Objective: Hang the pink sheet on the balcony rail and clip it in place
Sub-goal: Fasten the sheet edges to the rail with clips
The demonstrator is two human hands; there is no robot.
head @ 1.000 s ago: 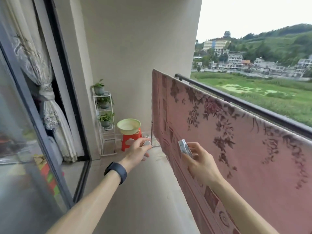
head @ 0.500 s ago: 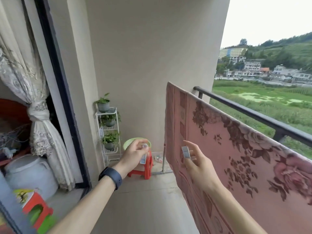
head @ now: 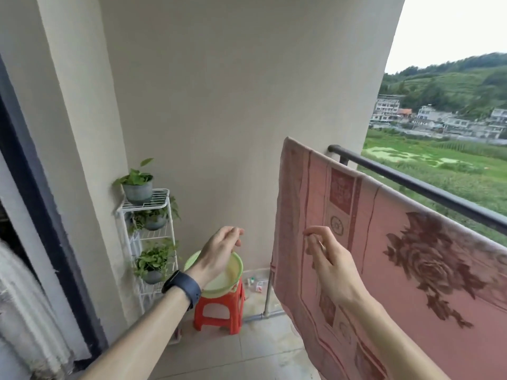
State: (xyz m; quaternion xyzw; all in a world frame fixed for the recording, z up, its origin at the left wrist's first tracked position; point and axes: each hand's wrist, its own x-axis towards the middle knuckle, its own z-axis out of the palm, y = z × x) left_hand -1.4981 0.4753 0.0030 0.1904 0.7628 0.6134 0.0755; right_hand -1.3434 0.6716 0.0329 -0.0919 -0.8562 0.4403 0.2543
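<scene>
The pink sheet [head: 411,270] hangs draped over the balcony rail [head: 411,185]. The right hand [head: 329,264] is just in front of the sheet, fingers curled; the left hand [head: 216,253] is raised to the sheet's left, fingertips bunched. Whether either grips anything, I cannot tell.

Pink sheet [head: 397,270] hung spread flat, faded rose ground with large dark red-brown flower print; near its far end ran vertical stripes and a column of square medallions. Top edge sloped from a raised far corner toward the near right, lying just inward of and below the balcony rail [head: 411,185]; whether it rested on that rail could not be told. Cloth fell straight, its lower part passing out of view. Rail was a dark round metal bar fixed at the wall, bare along its visible length. Small silvery clip [head: 320,244], mostly hidden, sat pinched in right hand [head: 329,264], before the sheet's striped border
</scene>
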